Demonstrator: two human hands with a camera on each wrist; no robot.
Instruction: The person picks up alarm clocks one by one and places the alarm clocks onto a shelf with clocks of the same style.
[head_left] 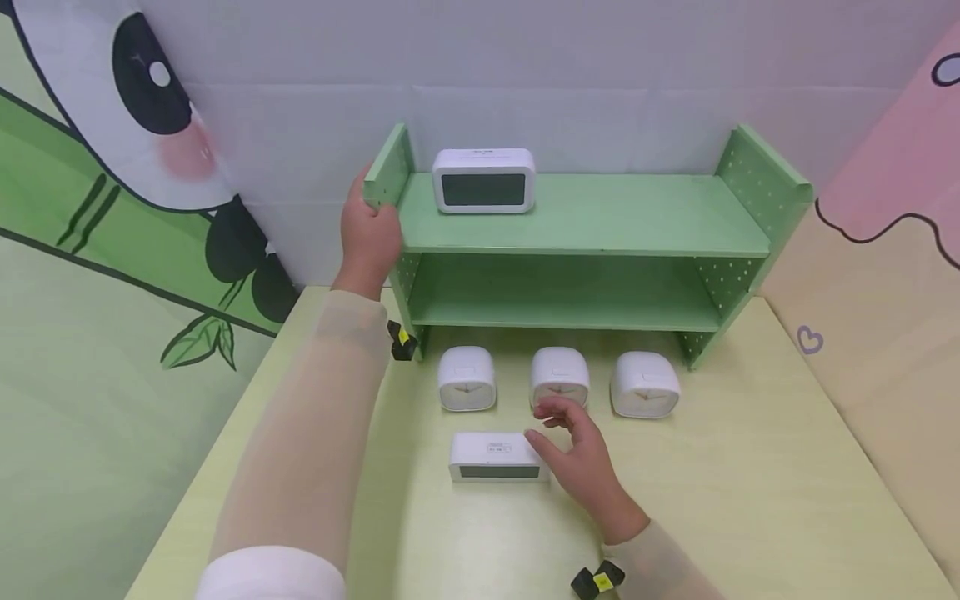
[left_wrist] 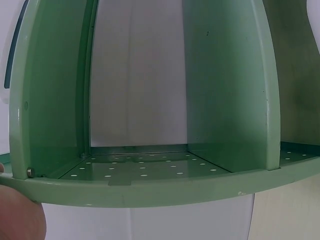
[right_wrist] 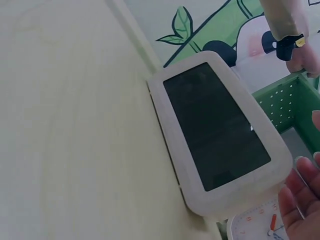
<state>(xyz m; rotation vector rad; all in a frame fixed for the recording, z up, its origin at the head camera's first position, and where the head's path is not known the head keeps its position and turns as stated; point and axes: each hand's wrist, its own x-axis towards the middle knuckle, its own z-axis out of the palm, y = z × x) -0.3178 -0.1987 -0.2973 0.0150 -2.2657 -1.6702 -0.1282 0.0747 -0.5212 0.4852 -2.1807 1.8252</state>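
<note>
My left hand [head_left: 371, 237] grips the upper left side panel of a green two-tier shelf [head_left: 600, 221], thumb at the front edge and fingers hidden behind it. On the table below, a white digital clock [head_left: 486, 447] with a dark screen stands upright. My right hand [head_left: 588, 471] is at that clock's right end, thumb and fingers loosely bent and apart. The right wrist view shows the clock's blank screen [right_wrist: 215, 125] and the fingertips [right_wrist: 300, 162] close beside its end. Another white digital clock [head_left: 483, 160] sits on the shelf's top board, toward the left.
Three small white analog clocks, the left one [head_left: 467, 375], the middle one [head_left: 559, 367] and the right one [head_left: 645, 379], stand in a row in front of the shelf. The pale table [head_left: 757, 467] meets cartoon-printed wall covering [head_left: 112, 308] at its sides and back.
</note>
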